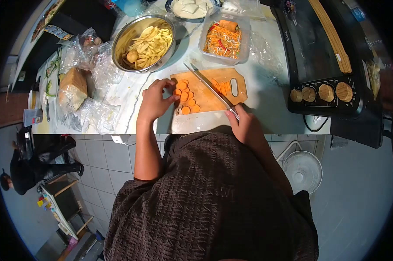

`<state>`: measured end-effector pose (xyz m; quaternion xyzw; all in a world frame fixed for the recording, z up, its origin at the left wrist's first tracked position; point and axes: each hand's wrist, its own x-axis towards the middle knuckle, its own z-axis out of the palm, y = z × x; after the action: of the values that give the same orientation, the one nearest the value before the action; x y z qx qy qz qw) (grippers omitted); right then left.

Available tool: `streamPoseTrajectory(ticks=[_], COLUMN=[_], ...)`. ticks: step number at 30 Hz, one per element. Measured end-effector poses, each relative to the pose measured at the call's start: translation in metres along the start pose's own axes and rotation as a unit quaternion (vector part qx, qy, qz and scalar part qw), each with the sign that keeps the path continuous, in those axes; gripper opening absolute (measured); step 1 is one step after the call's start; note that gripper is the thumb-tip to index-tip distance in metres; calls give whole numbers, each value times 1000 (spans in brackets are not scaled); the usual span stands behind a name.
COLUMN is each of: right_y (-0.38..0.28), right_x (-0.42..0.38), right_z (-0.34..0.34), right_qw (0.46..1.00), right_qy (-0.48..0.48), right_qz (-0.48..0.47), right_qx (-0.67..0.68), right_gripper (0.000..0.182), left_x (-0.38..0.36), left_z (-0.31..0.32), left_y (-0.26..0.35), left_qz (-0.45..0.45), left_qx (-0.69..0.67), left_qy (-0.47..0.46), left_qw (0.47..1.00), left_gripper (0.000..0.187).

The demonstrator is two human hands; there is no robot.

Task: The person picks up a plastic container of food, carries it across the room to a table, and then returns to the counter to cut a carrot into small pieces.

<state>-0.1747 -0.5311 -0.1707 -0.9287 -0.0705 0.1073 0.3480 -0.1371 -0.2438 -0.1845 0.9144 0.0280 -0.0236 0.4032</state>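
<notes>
My right hand (245, 126) grips a kitchen knife (210, 88) by its handle. The blade lies slantwise over a wooden cutting board (205, 74), pointing away to the left. Round carrot slices (186, 96) are spread on the board's left part, and thin carrot strips (221, 86) lie right of the blade, near the handle hole. At the board's left edge is my left hand (156, 99), its fingers curved and the thumb apart from them, close beside the slices. Nothing shows between those fingers.
A steel bowl (118, 56) of cut yellow sticks stands behind left, and a plastic container (211, 58) of shredded carrot behind the board. Right is a black appliance with knobs (326, 92). Plastic bags (102, 115) lie left. Another person (26, 167) is at far left.
</notes>
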Motion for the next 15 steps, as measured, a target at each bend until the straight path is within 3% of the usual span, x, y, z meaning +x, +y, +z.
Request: streamPoseTrajectory(ticks=[2,15], right_y=[1,-7], right_x=[-1,-10], right_z=[1,11], right_qw=[1000,996], right_qy=[-1,-33], right_qz=[-1,76], right_qx=[-1,23], right_gripper=[30,30], left_x=[-1,-11], left_z=[-1,1], left_y=[-13,-8], left_qz=[-7,-32], left_qx=[41,-61], left_qy=[-60,-41], left_qw=[997,997], left_gripper=[32,19])
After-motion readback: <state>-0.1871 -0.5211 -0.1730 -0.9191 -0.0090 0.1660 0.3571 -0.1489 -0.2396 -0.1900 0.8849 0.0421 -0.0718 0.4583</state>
